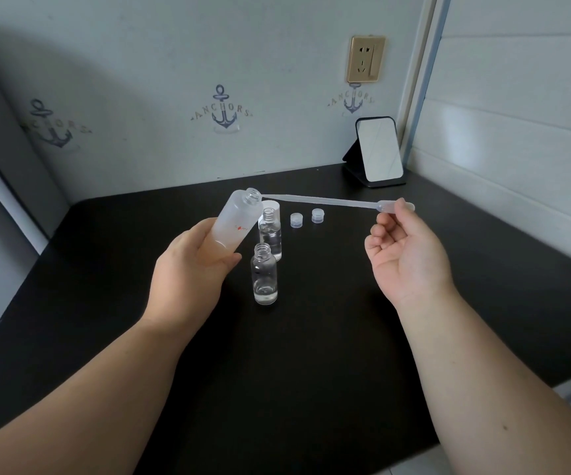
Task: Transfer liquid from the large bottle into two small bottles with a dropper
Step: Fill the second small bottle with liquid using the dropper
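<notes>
The near half of the black table (311,389) lay bare under the forearms, leaving broad room to reach in from the front. At mid-table two open small bottles (265,274) stood upright one behind the other, just beside the left hand (191,269) and its tilted large bottle (236,224), with a white cap (274,204) behind them and two small caps (306,219) to their right. The dropper (328,202) spanned the air above the caps from the right hand (404,248) to the large bottle's mouth, and the mirror (378,150) filled the far right corner against the walls.
</notes>
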`<state>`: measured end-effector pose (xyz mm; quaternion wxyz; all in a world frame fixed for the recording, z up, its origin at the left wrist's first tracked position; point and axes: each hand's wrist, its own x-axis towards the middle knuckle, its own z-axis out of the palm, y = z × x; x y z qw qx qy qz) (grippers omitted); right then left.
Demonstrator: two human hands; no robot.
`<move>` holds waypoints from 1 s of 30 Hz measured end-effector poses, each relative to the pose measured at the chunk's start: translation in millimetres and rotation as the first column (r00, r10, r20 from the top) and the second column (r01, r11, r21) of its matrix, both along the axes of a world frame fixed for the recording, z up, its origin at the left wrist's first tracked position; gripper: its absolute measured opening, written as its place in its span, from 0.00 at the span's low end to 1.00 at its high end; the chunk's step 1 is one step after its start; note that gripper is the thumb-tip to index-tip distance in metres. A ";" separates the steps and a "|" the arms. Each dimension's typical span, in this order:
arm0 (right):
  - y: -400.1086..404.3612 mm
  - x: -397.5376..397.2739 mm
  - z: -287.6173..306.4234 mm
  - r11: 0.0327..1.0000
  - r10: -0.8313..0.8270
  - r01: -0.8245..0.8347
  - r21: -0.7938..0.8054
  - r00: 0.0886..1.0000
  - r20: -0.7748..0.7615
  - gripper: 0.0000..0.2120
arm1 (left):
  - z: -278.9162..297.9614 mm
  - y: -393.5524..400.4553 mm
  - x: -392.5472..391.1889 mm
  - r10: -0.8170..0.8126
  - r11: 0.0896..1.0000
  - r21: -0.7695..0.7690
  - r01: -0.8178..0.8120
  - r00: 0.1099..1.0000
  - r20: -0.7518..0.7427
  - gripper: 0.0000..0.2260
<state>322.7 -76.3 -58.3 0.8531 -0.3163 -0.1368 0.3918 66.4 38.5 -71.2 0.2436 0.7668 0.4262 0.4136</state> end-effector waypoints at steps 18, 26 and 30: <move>1.9 -2.0 -3.3 0.999 0.015 -0.004 -0.054 0.978 0.207 0.06 | -8.2 2.5 1.5 0.078 0.959 0.281 -0.034 0.986 -0.147 0.26; 9.6 -21.2 -11.3 0.991 0.108 -0.058 -0.120 0.874 0.473 0.05 | -8.5 2.5 5.3 0.064 0.945 0.328 -0.002 0.982 -0.179 0.24; 16.2 -28.5 -16.3 0.982 0.147 -0.053 -0.181 0.813 0.563 0.06 | -8.1 1.5 6.1 0.065 0.950 0.312 0.000 0.978 -0.197 0.24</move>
